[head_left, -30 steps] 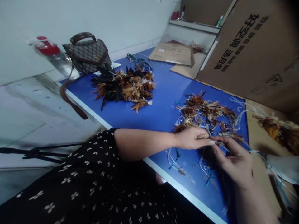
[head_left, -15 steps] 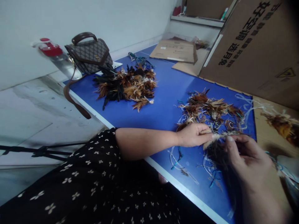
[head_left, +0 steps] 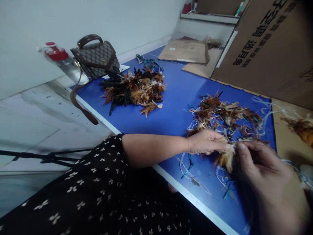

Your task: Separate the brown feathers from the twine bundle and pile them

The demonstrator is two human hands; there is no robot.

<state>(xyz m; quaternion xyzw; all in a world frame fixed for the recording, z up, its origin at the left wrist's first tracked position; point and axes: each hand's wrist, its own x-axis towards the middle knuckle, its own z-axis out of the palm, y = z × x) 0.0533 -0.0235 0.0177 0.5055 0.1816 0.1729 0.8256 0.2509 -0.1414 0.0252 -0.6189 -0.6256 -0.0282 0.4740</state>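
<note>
My left hand (head_left: 206, 142) rests on the blue table (head_left: 176, 98), its fingers pinched on the top of a small brown and tan feather bundle (head_left: 226, 159). My right hand (head_left: 264, 178) is closed around the same bundle from the right, thumb touching its top. Just behind both hands lies a loose pile of brown feathers and pale strings (head_left: 225, 114). A second, tidier heap of brown and black feathers (head_left: 135, 89) sits farther left on the table. Cut string scraps (head_left: 193, 169) lie below my left hand.
A patterned brown handbag (head_left: 96, 58) with a hanging strap and a red-capped water bottle (head_left: 63, 62) stand at the table's far left corner. A big cardboard box (head_left: 271, 49) leans at the right, flat cardboard (head_left: 186, 51) lies behind, and more feathers (head_left: 302, 129) sit on cardboard right.
The view has drifted slightly. My hands have drawn the feather bundle a little toward me, and its tan tuft now hangs down between them.
</note>
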